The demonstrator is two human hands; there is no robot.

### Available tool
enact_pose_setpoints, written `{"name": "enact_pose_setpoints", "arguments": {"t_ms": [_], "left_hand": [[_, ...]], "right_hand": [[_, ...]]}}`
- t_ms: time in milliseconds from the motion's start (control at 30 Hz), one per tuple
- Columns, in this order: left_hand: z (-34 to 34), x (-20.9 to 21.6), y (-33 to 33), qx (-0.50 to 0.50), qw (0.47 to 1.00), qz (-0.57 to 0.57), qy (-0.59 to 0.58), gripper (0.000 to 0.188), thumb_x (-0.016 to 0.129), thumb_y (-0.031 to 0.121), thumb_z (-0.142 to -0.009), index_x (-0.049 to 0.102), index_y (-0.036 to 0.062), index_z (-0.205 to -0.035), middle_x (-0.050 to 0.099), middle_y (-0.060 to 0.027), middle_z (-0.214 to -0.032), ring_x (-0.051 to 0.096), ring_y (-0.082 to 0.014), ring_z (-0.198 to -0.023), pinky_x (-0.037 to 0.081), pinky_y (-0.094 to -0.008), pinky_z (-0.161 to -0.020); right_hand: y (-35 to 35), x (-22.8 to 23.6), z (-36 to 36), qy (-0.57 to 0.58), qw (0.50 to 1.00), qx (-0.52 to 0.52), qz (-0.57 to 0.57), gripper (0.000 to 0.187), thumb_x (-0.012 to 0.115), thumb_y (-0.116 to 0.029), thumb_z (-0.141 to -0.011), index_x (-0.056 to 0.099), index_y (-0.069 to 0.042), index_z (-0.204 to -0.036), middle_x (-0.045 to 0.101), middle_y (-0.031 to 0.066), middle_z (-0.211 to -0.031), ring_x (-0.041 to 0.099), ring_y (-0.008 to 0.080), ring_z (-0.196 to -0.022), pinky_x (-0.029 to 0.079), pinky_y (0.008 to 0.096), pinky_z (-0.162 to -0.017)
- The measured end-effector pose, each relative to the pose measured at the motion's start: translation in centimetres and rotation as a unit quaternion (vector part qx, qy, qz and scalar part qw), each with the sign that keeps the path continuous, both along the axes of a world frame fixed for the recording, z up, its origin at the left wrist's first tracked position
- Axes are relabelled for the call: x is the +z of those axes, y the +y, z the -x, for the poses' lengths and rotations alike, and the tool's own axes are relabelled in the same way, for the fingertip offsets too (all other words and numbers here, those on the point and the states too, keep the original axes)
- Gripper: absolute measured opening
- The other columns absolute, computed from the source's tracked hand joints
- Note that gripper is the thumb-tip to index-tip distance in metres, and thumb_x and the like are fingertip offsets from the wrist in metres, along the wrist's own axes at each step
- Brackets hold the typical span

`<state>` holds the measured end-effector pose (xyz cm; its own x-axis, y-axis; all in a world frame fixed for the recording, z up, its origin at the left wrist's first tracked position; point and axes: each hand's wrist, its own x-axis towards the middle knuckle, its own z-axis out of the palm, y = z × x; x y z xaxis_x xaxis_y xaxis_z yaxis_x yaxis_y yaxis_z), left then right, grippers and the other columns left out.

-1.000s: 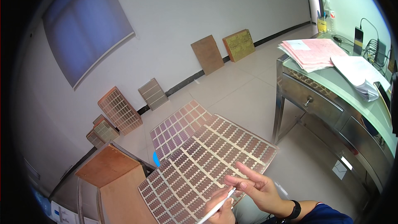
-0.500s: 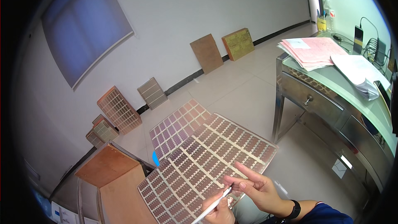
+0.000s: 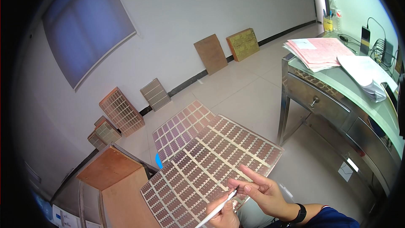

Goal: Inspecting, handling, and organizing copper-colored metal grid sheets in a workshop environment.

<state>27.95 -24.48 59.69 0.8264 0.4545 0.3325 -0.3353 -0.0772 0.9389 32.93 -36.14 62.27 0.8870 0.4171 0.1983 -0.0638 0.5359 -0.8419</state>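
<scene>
My left hand (image 3: 225, 218) grips a slim white pen-shaped tool (image 3: 213, 213) with a dark tip, which slants up to the right. That tip reaches the fingertips of my right hand (image 3: 270, 196). There the thumb is bent in against a finger while the index finger stretches out above; whatever lies in this pinch is too small to make out. Under both hands spreads a large brown panel (image 3: 192, 158) patterned with rows of small toothed pieces and pale strips. A second, purplish-pink gridded panel (image 3: 179, 133) lies just beyond it, partly covered by its edge.
A wooden chair (image 3: 109, 166) stands at the left. To the right, a metal-framed desk (image 3: 318, 105) bears pink papers (image 3: 322, 52), white sheets (image 3: 365, 74) and cables. Several panels and blocks, including a brown board (image 3: 210, 55) and a yellow-faced block (image 3: 242, 45), lean along the wall.
Almost nothing differs. Both hands keep their places, with the white tool's tip still at the right fingertips.
</scene>
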Motion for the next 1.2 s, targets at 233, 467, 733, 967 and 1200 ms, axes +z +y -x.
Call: {"name": "enact_pose_setpoints", "arguments": {"t_ms": [233, 467, 733, 967, 1200], "left_hand": [[-0.10, -0.13, -0.03, 0.004, 1.000, -0.001, 0.009, 0.017, 0.053, 0.011, -0.089, 0.051, -0.0028, -0.099, 0.059, -0.0152, -0.099, 0.058, -0.0214, -0.092, 0.046, -0.0329, -0.083], [-0.13, -0.20, -0.14, -0.015, 0.999, 0.031, 0.011, 0.016, 0.052, 0.010, -0.090, 0.051, -0.0027, -0.099, 0.060, -0.0171, -0.100, 0.059, -0.0234, -0.093, 0.046, -0.0347, -0.085], [-0.18, -0.04, -0.40, 0.004, 0.999, -0.031, -0.020, 0.015, 0.051, 0.008, -0.090, 0.051, -0.0027, -0.100, 0.061, -0.0167, -0.100, 0.059, -0.0231, -0.093, 0.046, -0.0347, -0.085], [-0.20, -0.15, -0.50, 0.016, 0.999, 0.033, -0.009, 0.016, 0.052, 0.011, -0.090, 0.053, -0.0031, -0.099, 0.062, -0.0165, -0.098, 0.059, -0.0227, -0.092, 0.045, -0.0343, -0.085], [-0.27, -0.04, -0.57, 0.016, 0.998, 0.062, 0.000, 0.019, 0.053, 0.013, -0.090, 0.052, -0.0035, -0.099, 0.061, -0.0178, -0.099, 0.060, -0.0234, -0.092, 0.047, -0.0347, -0.085]], "right_hand": [[-0.01, -0.04, -0.13, 0.003, 1.000, 0.003, -0.004, 0.053, 0.041, -0.007, -0.094, 0.015, 0.003, -0.139, 0.048, 0.0186, -0.127, 0.050, 0.0161, -0.112, 0.040, 0.0277, -0.094], [0.00, -0.21, -0.09, 0.008, 1.000, 0.002, -0.004, 0.053, 0.041, -0.007, -0.094, 0.015, 0.002, -0.139, 0.048, 0.0185, -0.127, 0.050, 0.0167, -0.113, 0.040, 0.0276, -0.095], [-0.05, -0.24, -0.08, 0.002, 1.000, 0.005, -0.002, 0.052, 0.041, -0.007, -0.094, 0.016, 0.001, -0.139, 0.047, 0.0173, -0.128, 0.047, 0.0188, -0.117, 0.039, 0.0281, -0.096], [-0.01, -0.22, -0.07, 0.002, 1.000, 0.005, 0.003, 0.052, 0.041, -0.007, -0.094, 0.015, 0.001, -0.139, 0.048, 0.0185, -0.127, 0.048, 0.0189, -0.116, 0.039, 0.0286, -0.096], [0.10, -0.14, -0.01, 0.009, 1.000, 0.002, -0.002, 0.053, 0.042, -0.006, -0.094, 0.016, 0.001, -0.139, 0.048, 0.0192, -0.127, 0.051, 0.0169, -0.111, 0.040, 0.0285, -0.095]]}}
